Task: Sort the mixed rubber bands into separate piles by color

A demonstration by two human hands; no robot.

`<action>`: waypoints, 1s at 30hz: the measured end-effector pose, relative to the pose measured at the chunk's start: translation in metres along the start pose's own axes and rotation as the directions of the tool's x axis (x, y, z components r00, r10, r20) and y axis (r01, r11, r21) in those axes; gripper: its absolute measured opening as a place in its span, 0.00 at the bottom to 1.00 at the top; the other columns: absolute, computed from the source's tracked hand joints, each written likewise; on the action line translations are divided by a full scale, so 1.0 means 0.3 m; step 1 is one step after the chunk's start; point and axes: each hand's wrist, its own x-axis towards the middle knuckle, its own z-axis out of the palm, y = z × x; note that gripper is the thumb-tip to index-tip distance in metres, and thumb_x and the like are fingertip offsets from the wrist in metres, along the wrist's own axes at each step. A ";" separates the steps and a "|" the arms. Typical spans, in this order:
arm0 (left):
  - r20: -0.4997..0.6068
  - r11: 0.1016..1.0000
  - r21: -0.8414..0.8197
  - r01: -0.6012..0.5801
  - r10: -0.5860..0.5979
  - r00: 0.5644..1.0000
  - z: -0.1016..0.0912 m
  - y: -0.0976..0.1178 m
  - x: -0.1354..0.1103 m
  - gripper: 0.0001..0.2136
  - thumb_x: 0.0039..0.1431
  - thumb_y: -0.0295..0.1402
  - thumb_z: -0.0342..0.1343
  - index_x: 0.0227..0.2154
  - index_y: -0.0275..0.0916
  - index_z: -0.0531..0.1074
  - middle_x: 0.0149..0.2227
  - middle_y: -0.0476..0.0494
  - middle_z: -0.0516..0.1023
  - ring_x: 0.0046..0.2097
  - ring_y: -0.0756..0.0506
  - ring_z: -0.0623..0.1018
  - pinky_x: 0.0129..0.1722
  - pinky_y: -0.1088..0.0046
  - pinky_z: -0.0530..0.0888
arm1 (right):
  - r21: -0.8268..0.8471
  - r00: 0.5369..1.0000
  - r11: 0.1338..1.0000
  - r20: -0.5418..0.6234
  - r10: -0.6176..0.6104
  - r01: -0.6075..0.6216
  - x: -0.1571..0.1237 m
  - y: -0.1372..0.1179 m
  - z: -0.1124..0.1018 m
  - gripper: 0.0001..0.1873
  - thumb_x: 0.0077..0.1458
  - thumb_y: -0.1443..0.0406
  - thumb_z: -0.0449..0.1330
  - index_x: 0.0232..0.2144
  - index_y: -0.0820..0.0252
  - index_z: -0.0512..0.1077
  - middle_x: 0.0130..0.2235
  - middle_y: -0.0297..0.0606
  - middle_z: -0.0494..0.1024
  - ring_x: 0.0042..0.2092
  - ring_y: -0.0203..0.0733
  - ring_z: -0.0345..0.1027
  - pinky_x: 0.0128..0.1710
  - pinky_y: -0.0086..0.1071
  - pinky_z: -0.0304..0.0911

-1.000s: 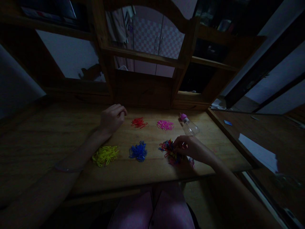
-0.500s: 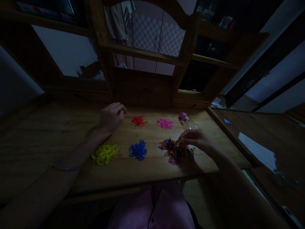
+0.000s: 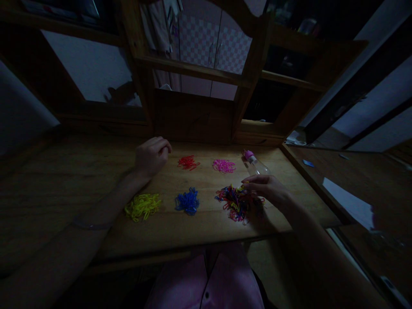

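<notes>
My right hand (image 3: 268,189) is over the near right of the table, at a mixed heap of small coloured rubber bands (image 3: 236,206). Its thumb and fingers pinch together, with a bit of yellow band showing at the tips. To the left, my left hand (image 3: 152,156) rests on the wood with curled fingers, and nothing shows in it. Between the hands lie sorted piles: red bands (image 3: 188,162), pink bands (image 3: 224,166) and blue bands (image 3: 187,201). A yellow pile (image 3: 142,207) sits beside my left forearm.
A clear bottle with a pink top (image 3: 254,162) lies just beyond my right hand. Behind the piles rises a wooden shelf unit (image 3: 193,116). On the side surface at right are a white paper (image 3: 349,204) and a small blue packet (image 3: 308,163).
My right hand has shifted very slightly at the mixed heap, its fingertips still pinched. My left hand has stayed in place.
</notes>
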 end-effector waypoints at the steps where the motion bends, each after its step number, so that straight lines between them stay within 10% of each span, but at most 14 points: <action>1: 0.003 1.000 0.007 -0.003 0.003 1.000 -0.001 0.000 0.000 0.08 0.53 0.23 0.47 0.24 0.41 0.68 0.29 0.47 0.73 0.35 0.46 0.73 0.39 0.69 0.68 | -0.001 1.000 1.000 -0.001 -0.004 0.004 -0.005 -0.005 0.004 0.18 0.40 0.60 0.73 0.35 0.62 0.80 0.31 0.39 0.80 0.30 0.35 0.73 0.30 0.27 0.67; 23: 0.003 1.000 -0.008 0.003 -0.003 1.000 -0.002 0.004 -0.001 0.09 0.53 0.23 0.47 0.24 0.41 0.68 0.29 0.47 0.73 0.35 0.46 0.73 0.40 0.69 0.69 | -0.274 0.981 0.943 0.021 -0.193 0.191 -0.016 -0.018 0.034 0.14 0.43 0.58 0.70 0.31 0.61 0.78 0.32 0.41 0.82 0.34 0.44 0.77 0.34 0.34 0.70; 30: 0.007 1.000 0.011 0.008 -0.008 1.000 -0.004 0.008 0.002 0.08 0.53 0.23 0.47 0.23 0.41 0.67 0.29 0.47 0.73 0.35 0.46 0.73 0.39 0.69 0.69 | -0.659 0.849 0.624 0.043 -0.527 0.420 -0.075 -0.058 0.012 0.11 0.56 0.64 0.61 0.41 0.55 0.79 0.36 0.39 0.81 0.35 0.42 0.75 0.32 0.33 0.67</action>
